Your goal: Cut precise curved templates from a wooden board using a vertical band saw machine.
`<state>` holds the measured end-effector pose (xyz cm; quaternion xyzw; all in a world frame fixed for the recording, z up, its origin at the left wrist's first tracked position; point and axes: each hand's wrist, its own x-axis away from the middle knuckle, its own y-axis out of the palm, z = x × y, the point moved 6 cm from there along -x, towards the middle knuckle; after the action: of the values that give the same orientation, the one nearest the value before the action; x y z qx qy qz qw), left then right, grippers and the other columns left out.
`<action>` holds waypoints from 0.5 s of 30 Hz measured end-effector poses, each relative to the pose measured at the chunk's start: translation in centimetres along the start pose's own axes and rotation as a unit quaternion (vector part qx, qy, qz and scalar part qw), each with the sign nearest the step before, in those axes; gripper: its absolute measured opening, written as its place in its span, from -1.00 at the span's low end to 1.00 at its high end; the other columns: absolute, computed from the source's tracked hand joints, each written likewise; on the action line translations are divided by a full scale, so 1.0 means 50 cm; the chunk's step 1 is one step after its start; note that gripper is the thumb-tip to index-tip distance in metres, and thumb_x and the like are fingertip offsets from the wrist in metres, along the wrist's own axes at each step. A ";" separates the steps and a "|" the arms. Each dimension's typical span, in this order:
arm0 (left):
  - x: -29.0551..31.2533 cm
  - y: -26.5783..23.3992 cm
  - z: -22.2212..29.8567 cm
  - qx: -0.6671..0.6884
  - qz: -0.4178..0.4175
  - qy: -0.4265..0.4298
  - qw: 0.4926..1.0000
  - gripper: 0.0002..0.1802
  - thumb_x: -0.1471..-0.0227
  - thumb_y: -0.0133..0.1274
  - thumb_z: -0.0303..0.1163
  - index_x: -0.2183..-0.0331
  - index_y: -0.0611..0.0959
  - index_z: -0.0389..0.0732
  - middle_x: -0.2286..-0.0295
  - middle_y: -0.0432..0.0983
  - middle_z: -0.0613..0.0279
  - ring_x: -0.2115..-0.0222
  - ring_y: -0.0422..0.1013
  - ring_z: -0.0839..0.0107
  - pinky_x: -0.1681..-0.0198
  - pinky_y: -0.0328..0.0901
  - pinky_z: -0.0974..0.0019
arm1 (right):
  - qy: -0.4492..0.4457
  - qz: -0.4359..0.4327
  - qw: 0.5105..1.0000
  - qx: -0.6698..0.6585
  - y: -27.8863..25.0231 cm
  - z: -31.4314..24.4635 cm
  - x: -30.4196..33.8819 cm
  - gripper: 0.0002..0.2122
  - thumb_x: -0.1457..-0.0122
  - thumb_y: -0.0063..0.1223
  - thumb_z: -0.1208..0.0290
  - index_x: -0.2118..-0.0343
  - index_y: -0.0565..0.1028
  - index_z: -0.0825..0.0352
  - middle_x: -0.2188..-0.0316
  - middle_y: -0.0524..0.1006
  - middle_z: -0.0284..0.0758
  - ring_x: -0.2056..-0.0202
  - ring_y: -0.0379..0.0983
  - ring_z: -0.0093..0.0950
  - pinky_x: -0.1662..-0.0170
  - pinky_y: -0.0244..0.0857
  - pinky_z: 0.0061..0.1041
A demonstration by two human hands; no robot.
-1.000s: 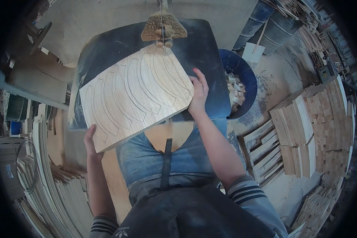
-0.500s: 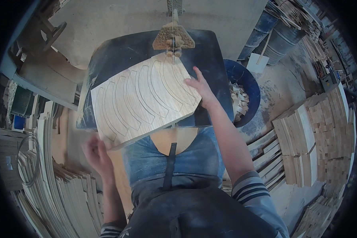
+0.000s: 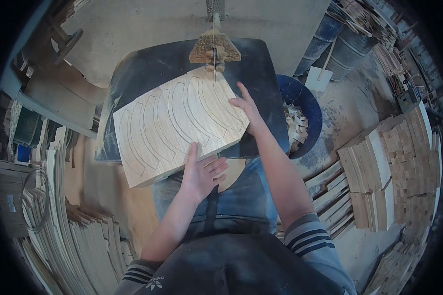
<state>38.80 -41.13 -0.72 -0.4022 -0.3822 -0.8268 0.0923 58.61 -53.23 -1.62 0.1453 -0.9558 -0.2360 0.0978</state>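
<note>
A thick wooden block (image 3: pixel 167 123) marked with several pencilled curved outlines lies askew on the black table (image 3: pixel 152 64) of a bandsaw. Its far right end meets the thin saw blade (image 3: pixel 214 29), just below the sawdust-coated blade guide (image 3: pixel 215 48). My right hand (image 3: pixel 249 114) holds the block's right edge, with a thumb and a finger showing and the others hidden. At the near edge, my left hand (image 3: pixel 202 173) is open, its thumb against the block and its fingers spread beside the edge, palm toward the block.
Right of the table stands a blue tub (image 3: pixel 310 120) of wood offcuts. Stacked cut wood pieces (image 3: pixel 394 172) fill the right side, with drums (image 3: pixel 349 51) and a white-bladed shovel (image 3: pixel 320 78) behind. Long boards (image 3: pixel 79 231) lean at the left.
My left hand has moved right from the block's near left corner to the middle of its near edge. My right hand and the block have barely shifted.
</note>
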 end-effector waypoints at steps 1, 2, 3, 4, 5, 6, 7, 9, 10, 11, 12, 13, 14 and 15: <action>-0.005 -0.001 -0.004 0.001 0.001 -0.001 1.000 0.07 0.02 -0.16 0.42 -0.14 0.20 -0.39 -0.02 0.29 -0.07 -0.02 0.27 0.17 -0.05 0.14 0.08 | -0.001 -0.003 1.000 -0.007 0.003 -0.001 0.000 -0.21 -0.03 0.07 0.46 -0.33 -0.07 0.22 -0.02 0.37 -0.03 0.03 0.40 -0.32 -0.04 0.27 -0.42; -0.010 -0.007 -0.005 -0.015 0.027 0.025 0.999 0.11 0.08 -0.11 0.45 -0.10 0.24 -0.43 0.03 0.32 -0.06 0.03 0.29 0.19 -0.04 0.15 0.12 | -0.001 -0.006 1.000 -0.013 0.006 -0.001 0.001 -0.21 -0.03 0.06 0.47 -0.33 -0.07 0.23 -0.03 0.36 -0.03 0.03 0.40 -0.31 -0.03 0.27 -0.42; -0.015 -0.014 -0.005 -0.031 0.052 0.050 0.997 0.15 0.14 -0.05 0.47 -0.06 0.28 -0.47 0.07 0.36 -0.05 0.07 0.32 0.20 -0.03 0.16 0.15 | 0.001 -0.006 1.000 -0.013 0.008 0.000 0.000 -0.21 -0.03 0.06 0.47 -0.33 -0.07 0.23 -0.03 0.36 -0.03 0.03 0.40 -0.31 -0.03 0.27 -0.42; -0.022 -0.016 -0.011 -0.031 0.052 0.047 0.997 0.15 0.14 -0.05 0.47 -0.06 0.28 -0.47 0.07 0.36 -0.05 0.07 0.32 0.20 -0.03 0.16 0.15 | -0.001 -0.005 1.000 -0.016 0.009 0.000 -0.001 -0.21 -0.02 0.06 0.49 -0.33 -0.07 0.23 -0.04 0.36 -0.03 0.03 0.40 -0.31 -0.03 0.27 -0.42; -0.027 -0.023 -0.008 -0.029 0.072 0.081 0.994 0.13 0.16 -0.02 0.47 -0.01 0.34 -0.49 0.11 0.38 -0.05 0.11 0.34 0.22 -0.02 0.18 0.20 | -0.002 -0.003 1.000 -0.019 0.010 0.000 -0.002 -0.20 -0.02 0.05 0.50 -0.33 -0.08 0.23 -0.05 0.35 -0.02 0.03 0.40 -0.31 -0.03 0.27 -0.42; -0.030 -0.029 -0.005 -0.027 0.092 0.116 0.989 0.11 0.18 0.01 0.46 0.04 0.39 -0.50 0.15 0.40 -0.04 0.16 0.35 0.24 0.00 0.19 0.25 | 0.000 0.000 1.000 -0.019 0.010 0.002 -0.003 -0.20 -0.02 0.05 0.50 -0.33 -0.08 0.23 -0.05 0.35 -0.02 0.03 0.40 -0.31 -0.03 0.27 -0.42; -0.036 -0.027 -0.009 -0.027 0.093 0.112 0.989 0.11 0.18 0.01 0.46 0.04 0.39 -0.50 0.15 0.40 -0.04 0.16 0.35 0.24 0.00 0.19 0.25 | -0.003 -0.003 1.000 -0.029 0.011 0.003 -0.005 -0.20 -0.01 0.05 0.51 -0.33 -0.08 0.23 -0.05 0.35 -0.02 0.03 0.40 -0.30 -0.03 0.28 -0.41; -0.043 -0.031 -0.009 0.000 0.131 0.141 0.981 0.06 0.18 0.03 0.45 0.14 0.46 -0.51 0.20 0.42 -0.05 0.21 0.37 0.28 0.06 0.22 0.33 | -0.004 -0.004 0.999 -0.040 0.010 0.006 -0.006 -0.20 -0.01 0.05 0.52 -0.33 -0.08 0.24 -0.04 0.35 -0.02 0.03 0.40 -0.30 -0.04 0.28 -0.41; -0.044 -0.032 -0.009 0.000 0.132 0.138 0.982 0.06 0.18 0.03 0.45 0.14 0.46 -0.51 0.20 0.42 -0.05 0.21 0.37 0.28 0.06 0.22 0.33 | -0.002 -0.001 0.999 -0.038 0.009 0.005 -0.006 -0.20 -0.01 0.05 0.52 -0.33 -0.08 0.24 -0.06 0.34 -0.01 0.02 0.39 -0.30 -0.04 0.28 -0.41; -0.044 -0.033 -0.007 0.010 0.125 0.140 0.982 -0.01 0.12 0.04 0.38 0.03 0.37 -0.40 0.20 0.41 -0.05 0.20 0.36 0.28 0.05 0.23 0.29 | 0.001 0.002 0.999 -0.036 0.008 0.005 -0.006 -0.19 -0.01 0.05 0.52 -0.33 -0.08 0.24 -0.07 0.33 -0.01 0.01 0.39 -0.30 -0.05 0.28 -0.41; -0.044 -0.033 -0.004 0.020 0.118 0.143 0.983 -0.05 0.06 0.05 0.31 -0.09 0.29 -0.29 0.21 0.39 -0.05 0.19 0.36 0.28 0.04 0.23 0.24 | 0.003 0.005 0.999 -0.036 0.007 0.004 -0.007 -0.19 -0.01 0.05 0.52 -0.33 -0.08 0.24 -0.07 0.33 -0.01 0.01 0.39 -0.30 -0.05 0.28 -0.41; -0.044 -0.035 -0.005 0.020 0.119 0.139 0.983 -0.05 0.06 0.05 0.31 -0.09 0.29 -0.29 0.21 0.39 -0.05 0.19 0.36 0.28 0.04 0.23 0.24 | -0.002 0.000 0.999 -0.034 0.009 0.004 -0.008 -0.19 -0.01 0.05 0.52 -0.33 -0.10 0.24 -0.09 0.31 -0.01 0.01 0.38 -0.30 -0.05 0.28 -0.41; -0.045 -0.035 -0.002 0.026 0.118 0.146 0.982 -0.09 0.05 0.05 0.29 -0.11 0.28 -0.20 0.22 0.39 -0.06 0.21 0.37 0.28 0.05 0.25 0.25 | -0.006 -0.005 0.999 -0.031 0.010 0.004 -0.007 -0.19 -0.01 0.05 0.52 -0.33 -0.11 0.24 -0.10 0.30 -0.01 0.00 0.38 -0.30 -0.05 0.28 -0.41; -0.047 -0.036 0.000 0.031 0.118 0.153 0.981 -0.12 0.04 0.05 0.28 -0.13 0.27 -0.12 0.23 0.39 -0.07 0.23 0.38 0.28 0.07 0.26 0.26 | -0.003 -0.002 0.999 -0.032 0.011 0.006 -0.006 -0.19 -0.01 0.05 0.52 -0.33 -0.11 0.24 -0.10 0.30 -0.01 0.00 0.38 -0.30 -0.05 0.28 -0.41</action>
<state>39.53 -40.24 -3.44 -0.3097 -0.3390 -0.8498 0.2588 58.70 -52.51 -1.67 0.1432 -0.9479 -0.2667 0.0988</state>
